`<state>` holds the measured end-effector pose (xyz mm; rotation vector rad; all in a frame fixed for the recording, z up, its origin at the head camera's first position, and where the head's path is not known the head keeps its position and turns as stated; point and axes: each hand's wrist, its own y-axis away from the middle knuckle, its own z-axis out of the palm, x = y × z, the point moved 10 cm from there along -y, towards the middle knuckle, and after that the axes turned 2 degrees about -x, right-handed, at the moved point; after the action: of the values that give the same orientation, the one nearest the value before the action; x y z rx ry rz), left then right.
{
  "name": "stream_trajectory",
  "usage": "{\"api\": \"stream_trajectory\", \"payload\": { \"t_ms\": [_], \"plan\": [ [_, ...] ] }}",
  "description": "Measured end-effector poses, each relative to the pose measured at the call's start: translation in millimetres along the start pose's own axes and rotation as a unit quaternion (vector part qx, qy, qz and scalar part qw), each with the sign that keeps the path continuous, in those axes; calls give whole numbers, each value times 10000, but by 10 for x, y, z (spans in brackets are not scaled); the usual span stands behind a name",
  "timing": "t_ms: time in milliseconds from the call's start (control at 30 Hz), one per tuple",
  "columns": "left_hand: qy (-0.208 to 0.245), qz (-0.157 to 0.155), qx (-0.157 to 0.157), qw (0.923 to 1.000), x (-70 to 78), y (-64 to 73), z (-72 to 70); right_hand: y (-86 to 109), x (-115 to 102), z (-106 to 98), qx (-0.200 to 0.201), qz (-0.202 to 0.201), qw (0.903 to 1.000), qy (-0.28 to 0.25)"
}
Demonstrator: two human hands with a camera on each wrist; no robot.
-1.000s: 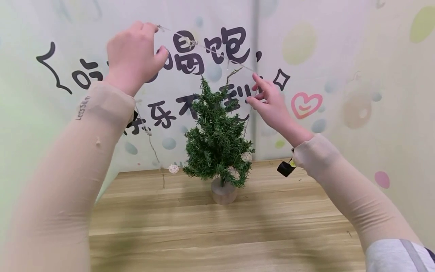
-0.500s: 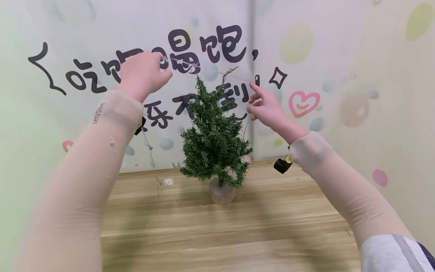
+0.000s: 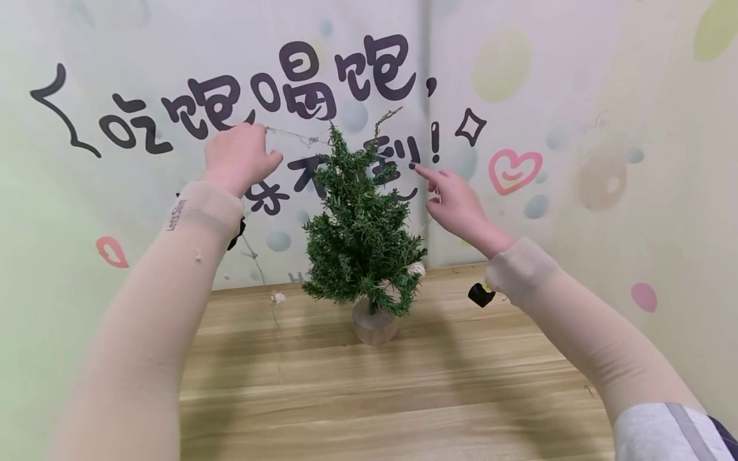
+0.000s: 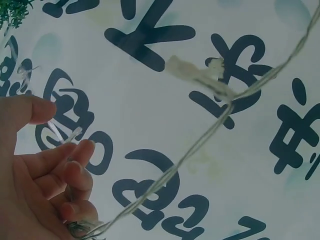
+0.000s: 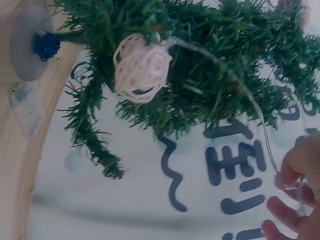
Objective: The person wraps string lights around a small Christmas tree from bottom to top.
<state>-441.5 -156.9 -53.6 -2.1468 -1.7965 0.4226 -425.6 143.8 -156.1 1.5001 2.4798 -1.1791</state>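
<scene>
A small green artificial Christmas tree [image 3: 363,218] stands upright on a round base [image 3: 375,325]. To its upper left, my left hand [image 3: 239,157] holds the thin wire of a string of ball lights [image 4: 172,171], its fingers curled on the strand in the left wrist view. The wire runs behind the tree near its top to my right hand [image 3: 458,198], which pinches it right of the tree. One woven white ball [image 5: 142,67] lies against the lower right branches. Below my left wrist dangles a loose length with another white ball [image 3: 278,298].
The tree stands toward the back of a wood-grain table [image 3: 323,397], near a printed wall sheet [image 3: 507,83]. By the base lie a clear packet [image 5: 28,107] and a small blue object [image 5: 46,46]. A bare twig [image 3: 386,118] sticks up at the treetop.
My left hand has come down from high at the upper left, lowering the wire from above the treetop to behind it. My right hand has dropped slightly. The dangling ball has swung left.
</scene>
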Motion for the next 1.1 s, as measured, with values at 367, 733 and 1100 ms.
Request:
{"api": "stream_trajectory", "payload": {
  "t_ms": [367, 733, 1100],
  "plan": [
    [145, -253, 691, 9972, -109, 9, -383, 113, -385, -211, 432, -472, 9971, 422],
    [236, -307, 201, 9990, -175, 34, -201, 144, -47, -42, -50, 11, 9990, 439],
    [77, -153, 26, 9998, -268, 120, 256, 144, 266, 448, -956, 518, 9935, 345]
  ]
}}
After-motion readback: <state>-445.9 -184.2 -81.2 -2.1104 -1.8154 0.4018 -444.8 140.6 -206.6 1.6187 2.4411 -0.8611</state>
